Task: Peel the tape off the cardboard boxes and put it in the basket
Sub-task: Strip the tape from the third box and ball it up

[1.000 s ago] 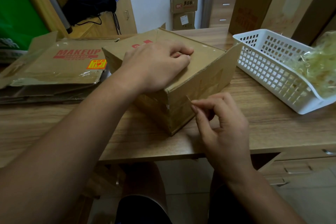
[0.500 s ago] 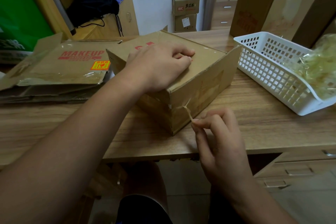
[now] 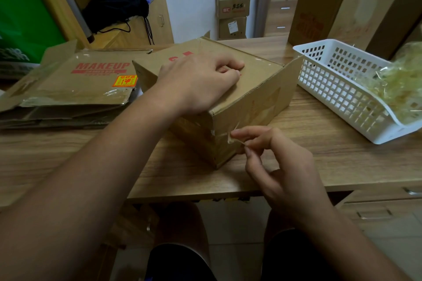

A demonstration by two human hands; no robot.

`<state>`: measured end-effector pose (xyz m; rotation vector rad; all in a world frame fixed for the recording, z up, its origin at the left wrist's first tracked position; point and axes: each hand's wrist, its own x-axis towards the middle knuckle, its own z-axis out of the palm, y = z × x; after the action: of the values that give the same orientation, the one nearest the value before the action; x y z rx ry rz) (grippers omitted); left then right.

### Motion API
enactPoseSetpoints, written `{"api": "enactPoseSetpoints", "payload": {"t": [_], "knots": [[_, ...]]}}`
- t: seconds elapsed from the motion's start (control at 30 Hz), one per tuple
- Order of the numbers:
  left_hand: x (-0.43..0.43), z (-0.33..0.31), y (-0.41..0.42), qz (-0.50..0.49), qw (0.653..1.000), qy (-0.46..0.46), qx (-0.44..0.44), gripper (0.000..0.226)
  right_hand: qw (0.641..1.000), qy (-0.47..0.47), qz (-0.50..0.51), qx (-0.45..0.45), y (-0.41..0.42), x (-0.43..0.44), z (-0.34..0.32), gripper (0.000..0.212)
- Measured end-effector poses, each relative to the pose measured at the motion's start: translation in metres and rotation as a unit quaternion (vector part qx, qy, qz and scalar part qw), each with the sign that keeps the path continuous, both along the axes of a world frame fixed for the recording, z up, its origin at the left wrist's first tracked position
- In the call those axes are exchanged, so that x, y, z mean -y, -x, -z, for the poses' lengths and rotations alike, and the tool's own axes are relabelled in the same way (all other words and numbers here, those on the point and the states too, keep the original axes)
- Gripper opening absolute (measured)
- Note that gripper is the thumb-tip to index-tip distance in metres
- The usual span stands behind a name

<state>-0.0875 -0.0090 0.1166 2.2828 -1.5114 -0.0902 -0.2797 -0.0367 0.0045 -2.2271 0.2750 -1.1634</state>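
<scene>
At the desk's (image 3: 331, 162) near edge, left hand (image 3: 201, 82) pins the cardboard box (image 3: 246, 102) top with curled fingers, right hand (image 3: 280, 162) pinches a thin tape strip (image 3: 230, 137) at its front corner. Imo pull low and slow so it doesn't snap, basket (image 3: 338, 89) sits near, right side.

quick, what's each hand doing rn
Left hand: fingers curled, resting on the cardboard box top, gripping nothing visible.
Right hand: pinching a tape strip at the box's near corner.

Right hand (image 3: 285, 166) lower than 1 s ago. Tape (image 3: 231, 138) end, then barely raised, now peeled loose from box (image 3: 258, 98) side near front corner, pinched.
</scene>
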Motion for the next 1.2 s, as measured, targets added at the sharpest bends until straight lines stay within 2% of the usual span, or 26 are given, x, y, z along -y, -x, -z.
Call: {"api": "enactPoseSetpoints", "payload": {"t": [0.27,0.37,0.57,0.63,0.8,0.9,1.2], "knots": [[-0.001,0.000,-0.001,0.008,1.000,-0.004,0.006,0.036,0.999,-0.035,-0.023,0.020,0.001,0.007,0.003,0.019],[-0.001,0.000,0.000,0.009,1.000,-0.004,0.006,0.036,0.997,-0.059,-0.027,0.029,0.001,0.007,0.005,0.026],[-0.001,0.002,-0.002,0.010,1.000,0.000,0.006,0.036,0.989,-0.127,-0.060,0.049,0.000,0.010,0.005,0.022],[-0.001,0.002,-0.002,0.007,1.000,0.000,0.008,0.036,0.989,-0.125,-0.059,0.051,-0.003,0.011,0.002,0.029],[0.000,0.002,-0.002,0.008,1.000,-0.004,0.010,0.038,0.999,0.021,-0.005,-0.037,-0.004,0.014,-0.001,0.033],[-0.001,0.002,-0.002,0.006,1.000,-0.002,0.012,0.038,0.997,0.053,0.018,-0.048,-0.006,0.011,-0.001,0.035],[0.000,0.002,-0.002,0.005,1.000,-0.003,0.014,0.038,0.984,0.155,0.070,-0.057,-0.008,0.015,0.003,0.017]]}}
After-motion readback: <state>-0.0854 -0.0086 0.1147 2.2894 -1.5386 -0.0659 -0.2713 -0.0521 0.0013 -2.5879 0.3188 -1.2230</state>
